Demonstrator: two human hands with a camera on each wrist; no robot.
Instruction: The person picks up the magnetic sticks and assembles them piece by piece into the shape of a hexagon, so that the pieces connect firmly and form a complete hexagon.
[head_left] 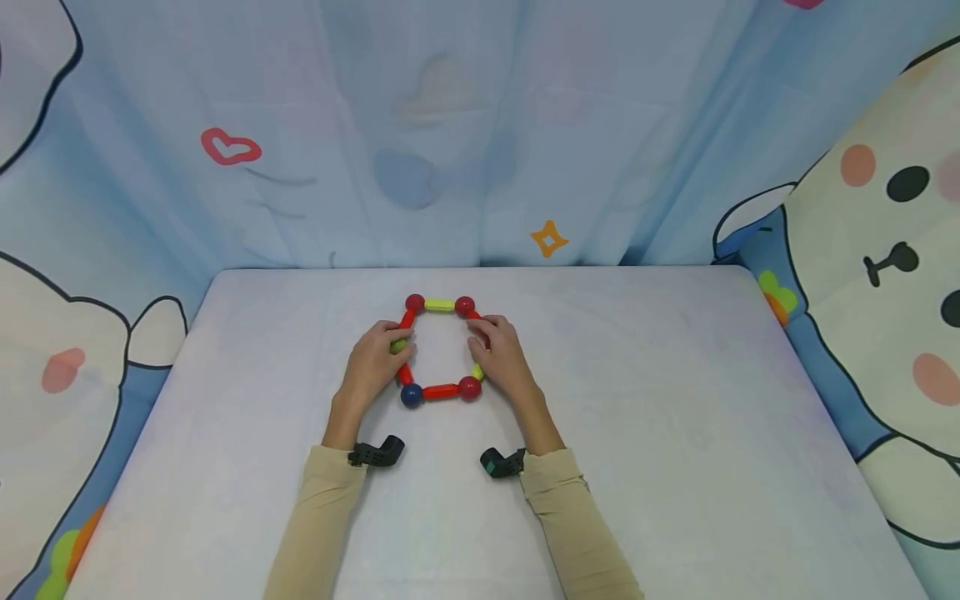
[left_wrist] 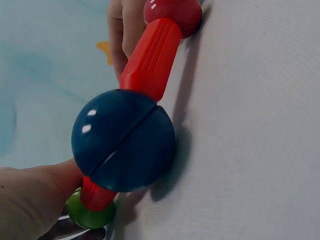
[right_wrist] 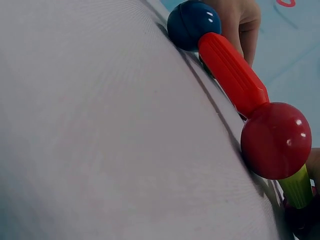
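Note:
On the white table lies a closed ring of toy balls and short rods, like a magnetic building set. My left hand (head_left: pixel 375 357) pinches the green ball (left_wrist: pixel 91 210) on the ring's left side, thumb and fingers around it. My right hand (head_left: pixel 501 357) curls its thumb and fingers around a dark ball on the right side, mostly hidden by the hand. Nearest me, a red rod (head_left: pixel 440 392) joins the blue ball (head_left: pixel 412 395) to a red ball (head_left: pixel 469 388). At the far side, a yellow rod (head_left: pixel 439 306) links two red balls, one at the left (head_left: pixel 415 304).
The white tabletop (head_left: pixel 675 400) spreads around the ring. A light blue cartoon curtain (head_left: pixel 480 167) hangs behind the table's far edge and along its sides. Black wrist cameras are strapped to the left wrist (head_left: pixel 377 451) and the right wrist (head_left: pixel 503 462).

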